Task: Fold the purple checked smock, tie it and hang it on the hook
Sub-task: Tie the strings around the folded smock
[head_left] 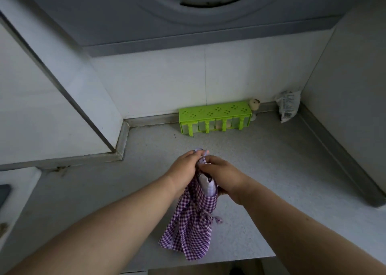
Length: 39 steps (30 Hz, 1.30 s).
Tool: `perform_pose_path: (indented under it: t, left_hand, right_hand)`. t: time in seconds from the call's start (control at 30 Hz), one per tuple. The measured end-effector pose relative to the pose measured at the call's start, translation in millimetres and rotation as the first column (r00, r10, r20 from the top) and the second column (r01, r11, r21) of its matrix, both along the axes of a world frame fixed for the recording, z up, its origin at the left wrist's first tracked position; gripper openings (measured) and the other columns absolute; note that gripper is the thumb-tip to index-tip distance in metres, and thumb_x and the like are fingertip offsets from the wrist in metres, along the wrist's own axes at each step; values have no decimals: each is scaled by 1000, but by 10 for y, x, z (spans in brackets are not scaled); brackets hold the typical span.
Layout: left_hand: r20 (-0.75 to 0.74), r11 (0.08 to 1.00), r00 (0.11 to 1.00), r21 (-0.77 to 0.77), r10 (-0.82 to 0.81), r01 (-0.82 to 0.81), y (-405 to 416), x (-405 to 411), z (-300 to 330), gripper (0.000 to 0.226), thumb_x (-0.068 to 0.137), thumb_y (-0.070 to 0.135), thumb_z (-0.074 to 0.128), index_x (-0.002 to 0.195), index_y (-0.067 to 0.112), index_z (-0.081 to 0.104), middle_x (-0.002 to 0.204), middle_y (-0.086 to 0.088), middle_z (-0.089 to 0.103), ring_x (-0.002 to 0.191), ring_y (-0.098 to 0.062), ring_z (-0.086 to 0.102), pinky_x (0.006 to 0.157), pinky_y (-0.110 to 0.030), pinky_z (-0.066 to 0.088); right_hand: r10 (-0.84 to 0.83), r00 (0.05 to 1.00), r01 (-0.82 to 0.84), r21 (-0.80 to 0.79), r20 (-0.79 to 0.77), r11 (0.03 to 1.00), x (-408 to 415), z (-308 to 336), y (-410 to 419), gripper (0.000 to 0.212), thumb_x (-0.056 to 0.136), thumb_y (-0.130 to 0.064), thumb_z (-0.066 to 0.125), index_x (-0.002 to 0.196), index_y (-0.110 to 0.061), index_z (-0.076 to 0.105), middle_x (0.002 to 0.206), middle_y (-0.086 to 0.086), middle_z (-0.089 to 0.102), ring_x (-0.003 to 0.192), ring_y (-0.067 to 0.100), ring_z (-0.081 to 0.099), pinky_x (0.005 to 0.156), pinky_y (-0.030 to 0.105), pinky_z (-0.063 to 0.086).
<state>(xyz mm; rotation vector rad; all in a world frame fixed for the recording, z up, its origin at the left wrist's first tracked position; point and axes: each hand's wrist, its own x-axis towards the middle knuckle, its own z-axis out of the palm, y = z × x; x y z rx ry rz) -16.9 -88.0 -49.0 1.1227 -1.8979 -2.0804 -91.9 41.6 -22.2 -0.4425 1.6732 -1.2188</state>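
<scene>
Gripping smock, hands near counter edge

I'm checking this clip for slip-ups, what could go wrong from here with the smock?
1. Both hands, left and right, pinch only the top of the smock; the bundle below hangs loose and may unfold before it is tied.
2. A thin tie dangles at the side and could snag or pull loose.
3. The lower edge reaches past the counter edge, so a slipped grip may drop it to the floor.
</scene>
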Motion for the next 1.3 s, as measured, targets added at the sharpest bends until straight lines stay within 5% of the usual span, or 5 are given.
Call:
perform_pose_path:
  t: [0.33,0.53,0.9,1.03,1.3]
  left_hand:
    - [-1,996,997,-54,-78,77,-115,351,533,29,99,33,56,100,25,84,110,-5,80,110,-25,74,107,-49,54]
    - [13,996,999,-69,-47,48,-242,594,815,37,107,24,45,86,9,72,86,-9,77,84,-22,73,95,-42,59]
    - [37,985,985,-27,-170,171,-387,921,1209,41,107,32,36,66,25,38,62,3,27,40,-17,45,82,-52,58]
    - [38,986,986,-43,-160,162,-378,958,1301,40,103,33,33,64,27,38,60,5,28,46,-16,29,55,-30,43]
    - [49,957,971,-164,-234,239,-403,1119,1402,33,100,22,44,93,10,74,67,1,49,51,-16,46,56,-32,52]
  right_hand:
    - [-165,964,139,-136,-206,981,356,348,-101,28,107,-26,50,94,-17,73,88,3,77,79,10,75,68,25,57]
    - [-241,946,207,-168,-216,964,537,472,-102,41,108,-31,44,83,-11,70,86,12,76,74,24,69,67,34,50]
    - [-233,943,163,-280,-238,946,690,669,-159,30,107,-30,49,101,-20,77,81,8,67,68,23,64,62,30,49]
    - [-219,965,168,-305,-141,937,793,705,-204,24,106,-20,53,112,-19,76,86,6,56,64,12,60,67,34,56]
    - [-321,941,283,-268,-111,921,808,793,-227,15,101,-19,63,107,-12,75,90,11,66,61,17,59,58,33,57]
